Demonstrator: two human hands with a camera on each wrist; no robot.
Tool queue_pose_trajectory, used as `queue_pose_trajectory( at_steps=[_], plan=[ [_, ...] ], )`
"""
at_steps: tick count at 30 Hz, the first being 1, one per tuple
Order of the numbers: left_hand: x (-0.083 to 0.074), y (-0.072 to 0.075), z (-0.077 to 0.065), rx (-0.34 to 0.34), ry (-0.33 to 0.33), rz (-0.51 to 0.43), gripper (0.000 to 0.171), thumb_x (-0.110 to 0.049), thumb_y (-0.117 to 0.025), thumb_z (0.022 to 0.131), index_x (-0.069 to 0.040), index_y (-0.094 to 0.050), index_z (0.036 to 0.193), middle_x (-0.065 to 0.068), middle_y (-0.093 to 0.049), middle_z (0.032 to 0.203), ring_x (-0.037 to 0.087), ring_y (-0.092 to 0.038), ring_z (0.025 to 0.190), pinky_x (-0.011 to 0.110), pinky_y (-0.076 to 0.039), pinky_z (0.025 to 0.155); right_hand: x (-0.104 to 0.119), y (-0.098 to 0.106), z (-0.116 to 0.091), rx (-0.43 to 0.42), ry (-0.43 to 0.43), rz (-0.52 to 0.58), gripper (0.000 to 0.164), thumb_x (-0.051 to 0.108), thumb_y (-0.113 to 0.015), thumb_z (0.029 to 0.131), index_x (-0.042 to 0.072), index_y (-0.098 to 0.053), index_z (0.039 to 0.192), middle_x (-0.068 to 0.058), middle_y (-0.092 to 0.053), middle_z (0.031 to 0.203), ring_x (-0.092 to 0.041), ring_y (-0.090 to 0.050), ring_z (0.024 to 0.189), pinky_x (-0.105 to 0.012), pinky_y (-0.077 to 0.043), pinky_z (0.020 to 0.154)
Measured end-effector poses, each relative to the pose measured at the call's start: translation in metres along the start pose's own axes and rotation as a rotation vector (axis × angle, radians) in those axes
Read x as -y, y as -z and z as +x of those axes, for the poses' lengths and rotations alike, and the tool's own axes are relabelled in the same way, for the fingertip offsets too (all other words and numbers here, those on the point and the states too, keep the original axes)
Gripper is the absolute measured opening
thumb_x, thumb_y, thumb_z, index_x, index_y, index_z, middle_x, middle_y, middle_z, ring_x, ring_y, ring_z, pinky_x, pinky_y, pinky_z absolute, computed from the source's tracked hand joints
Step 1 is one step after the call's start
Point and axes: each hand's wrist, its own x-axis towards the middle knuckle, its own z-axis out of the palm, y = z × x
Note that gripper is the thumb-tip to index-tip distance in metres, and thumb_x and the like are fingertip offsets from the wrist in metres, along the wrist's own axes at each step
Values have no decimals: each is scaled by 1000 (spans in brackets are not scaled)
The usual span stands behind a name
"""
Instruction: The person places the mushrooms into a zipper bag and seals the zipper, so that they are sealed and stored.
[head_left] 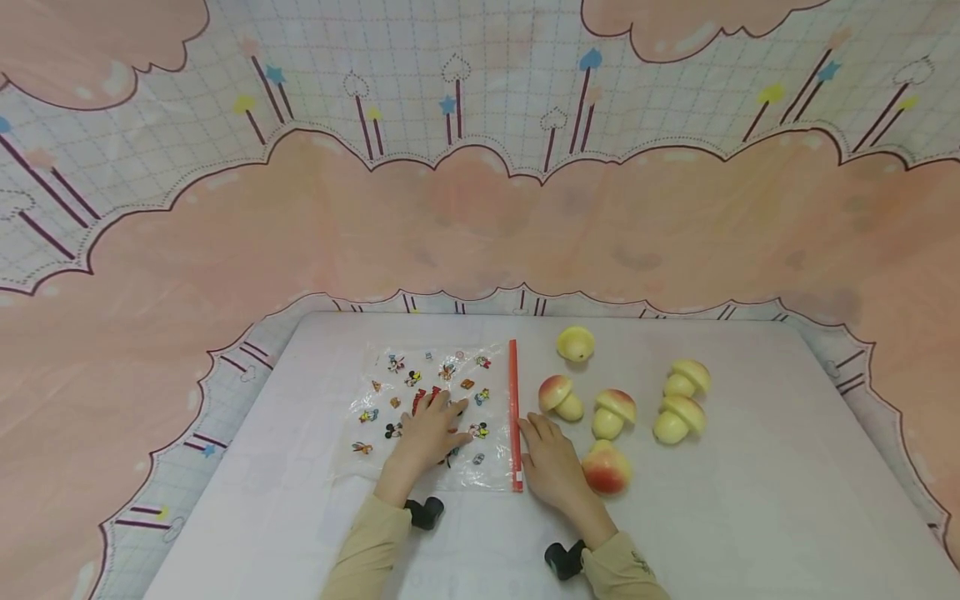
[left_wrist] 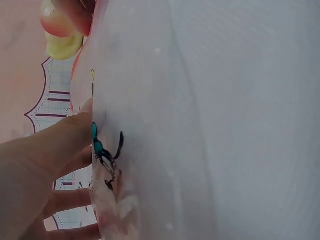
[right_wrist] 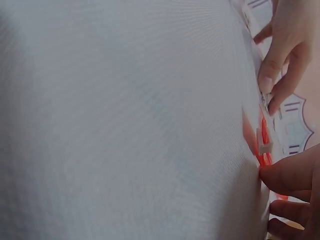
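Note:
A clear zip bag (head_left: 431,421) with small cartoon prints lies flat on the white table, its red zip strip (head_left: 514,417) along the right side. My left hand (head_left: 429,433) rests on the middle of the bag, fingers spread; the left wrist view shows this hand (left_wrist: 45,170) on the printed plastic (left_wrist: 112,175). Beside the strip, my right hand (head_left: 553,467) lies palm down with fingers extended. In the right wrist view, the right thumb is right at the red strip (right_wrist: 264,135), close to a small pale slider (right_wrist: 265,148). Neither hand grips anything.
Several yellow toy mushrooms lie right of the bag, some with reddish caps. A red-capped one (head_left: 607,468) is right beside my right hand; another mushroom (head_left: 575,344) lies at the back. Two (head_left: 680,418) sit together farther right. Black wrist cameras (head_left: 426,512) hang below my wrists.

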Motion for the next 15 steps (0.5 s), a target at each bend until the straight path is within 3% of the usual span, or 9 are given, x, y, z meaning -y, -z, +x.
queue_pose_trajectory(
  at_steps=[9,15],
  plan=[
    [-1,5,-1,-22,-17,-11,58,-39,-74,82,-11,-59,131,17,-52,133,42,-44,126,76,-38,91,1,0,0,-3,4,-11,48,10,-62,89,1,-51,135,-21,-48,141,-39,-42,133,-57,-42,102],
    [-3,2,1,-20,9,-44,49,-39,-64,90,-10,-59,130,18,-50,135,45,-41,127,78,-34,92,3,0,0,13,-24,3,45,10,-60,90,4,-53,134,-20,-46,143,-39,-39,136,-58,-40,105]
  ],
)
